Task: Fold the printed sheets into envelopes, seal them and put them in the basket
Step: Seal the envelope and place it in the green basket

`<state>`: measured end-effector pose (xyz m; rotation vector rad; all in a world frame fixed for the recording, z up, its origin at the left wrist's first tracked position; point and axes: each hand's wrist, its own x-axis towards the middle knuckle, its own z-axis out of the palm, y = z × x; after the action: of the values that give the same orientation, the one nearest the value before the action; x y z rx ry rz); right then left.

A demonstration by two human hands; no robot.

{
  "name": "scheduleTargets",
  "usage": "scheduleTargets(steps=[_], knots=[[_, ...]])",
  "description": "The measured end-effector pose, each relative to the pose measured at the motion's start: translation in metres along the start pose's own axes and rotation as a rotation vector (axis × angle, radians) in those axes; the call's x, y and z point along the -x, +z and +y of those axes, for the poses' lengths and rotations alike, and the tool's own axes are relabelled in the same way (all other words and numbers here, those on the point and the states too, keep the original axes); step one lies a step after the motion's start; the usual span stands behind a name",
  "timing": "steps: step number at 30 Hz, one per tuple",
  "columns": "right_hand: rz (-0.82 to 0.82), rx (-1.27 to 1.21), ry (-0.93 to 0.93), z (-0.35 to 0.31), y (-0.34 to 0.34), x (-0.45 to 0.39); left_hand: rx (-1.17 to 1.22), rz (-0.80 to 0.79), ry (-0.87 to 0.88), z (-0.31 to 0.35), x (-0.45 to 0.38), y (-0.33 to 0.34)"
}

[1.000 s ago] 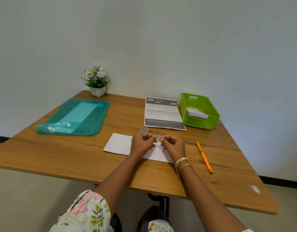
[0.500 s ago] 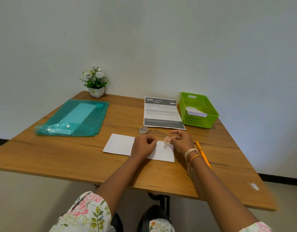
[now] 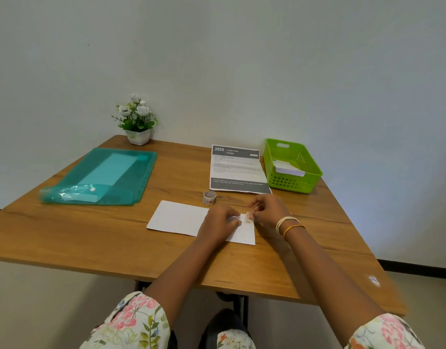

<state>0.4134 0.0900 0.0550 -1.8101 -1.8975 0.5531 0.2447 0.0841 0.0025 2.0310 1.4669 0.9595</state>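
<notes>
A folded white sheet [image 3: 181,219] was seen lying flat on the wooden table [image 3: 66,230], near the front edge and roughly at centre. The left hand [image 3: 220,224] was pressed down on the right part of the sheet, fingers together and curled, their tips at a small patterned strip of tape [image 3: 249,217] close to the sheet's right end. The right hand [image 3: 269,210] was held just beside it, thumb and forefinger pinched on that same strip; whether the tape was already stuck to the paper could not be told. Bangles [image 3: 288,224] were noted on the right wrist. A small roll of patterned tape [image 3: 209,197] stood on the table just behind the sheet, apart from both hands. Behind the roll a printed sheet [image 3: 238,170] with a dark header and footer band lay flat. To its right a green basket [image 3: 306,172] was set near the table's right edge, with a white folded paper [image 3: 288,169] lying inside it. On the left half of the table a teal plastic folder [image 3: 101,177] was spread out, a pale sheet visible through it. A small white pot of white flowers [image 3: 136,119] stood at the far left corner against the wall. Floral-print sleeves [image 3: 131,321] were seen at the bottom of the view.
</notes>
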Motion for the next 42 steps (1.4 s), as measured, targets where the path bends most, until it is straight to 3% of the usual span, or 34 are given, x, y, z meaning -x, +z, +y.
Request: scheduleTargets(steps=[8,15,21,30,38,42], knots=[[-0.056,0.085,-0.073,0.0,0.005,-0.006,0.001,-0.014,0.045,-0.002,0.0,0.001],[-0.082,0.156,-0.097,-0.002,0.006,-0.007,-0.177,-0.039,0.075,-0.001,0.003,0.004],[0.03,0.186,-0.059,0.012,0.012,0.004,-0.194,-0.042,0.071,-0.001,0.003,0.006],[0.24,0.133,-0.229,0.032,0.034,0.027,-0.143,-0.043,0.044,0.0,0.002,0.005],[0.226,0.093,-0.193,0.031,0.041,0.03,-0.021,0.013,-0.092,0.006,-0.007,0.006],[0.219,0.133,-0.19,0.032,0.042,0.03,-0.103,0.046,-0.081,0.008,-0.01,0.01]])
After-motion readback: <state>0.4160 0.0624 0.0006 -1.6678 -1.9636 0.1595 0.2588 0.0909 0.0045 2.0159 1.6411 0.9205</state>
